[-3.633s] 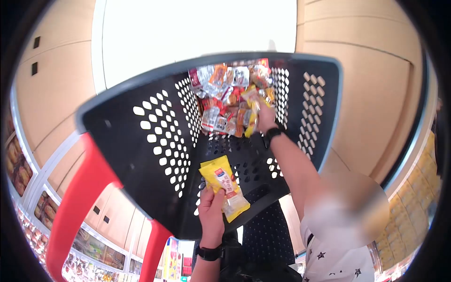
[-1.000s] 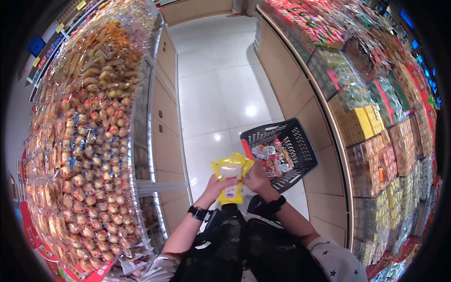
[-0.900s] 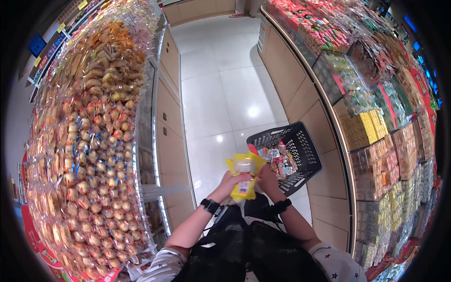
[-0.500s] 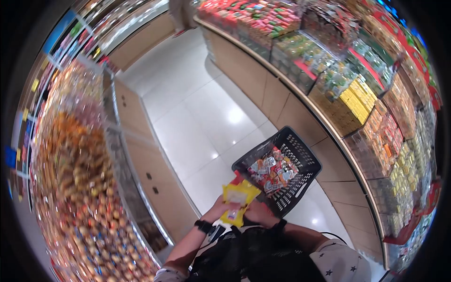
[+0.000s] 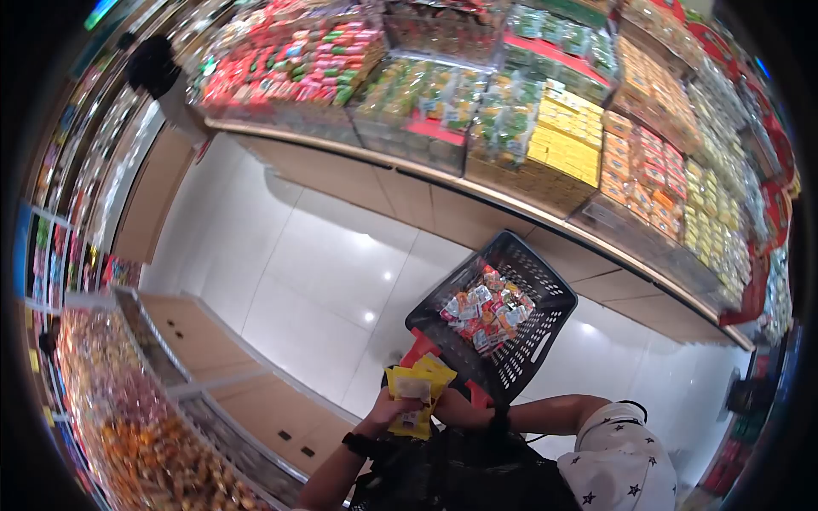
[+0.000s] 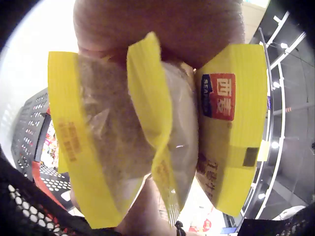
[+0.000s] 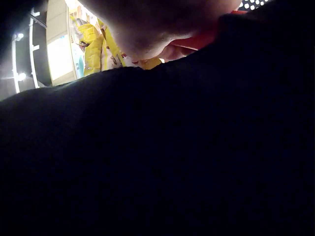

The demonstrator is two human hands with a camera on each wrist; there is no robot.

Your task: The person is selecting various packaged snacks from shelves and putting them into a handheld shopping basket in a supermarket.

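Note:
My left hand [image 5: 383, 410] grips several yellow snack packets [image 5: 412, 390] in front of the body. In the left wrist view the packets [image 6: 115, 123] fan out below the hand, with clear windows and a red-and-blue label. My right hand [image 5: 460, 411], right beside the packets, grips the red handle [image 5: 420, 347] of a black shopping basket [image 5: 558, 294]. The right wrist view shows its fingers [image 7: 174, 51] curled at the red bar, with dark cloth covering most of that picture. Small wrapped snacks [image 5: 490, 311] lie in the basket.
A long display counter [image 5: 409, 166] with bins of wrapped snacks runs behind the basket. To the left stands another wooden cabinet [image 5: 281, 417] with heaped snacks. Pale tiled floor [image 5: 298, 264] lies between them. Another person [image 5: 162, 77] is at the far left.
Earlier, the right hand was inside the basket with a yellow packet while the left held others. Now the packets are in the left hand, the right is at the handle, and the view has turned right.

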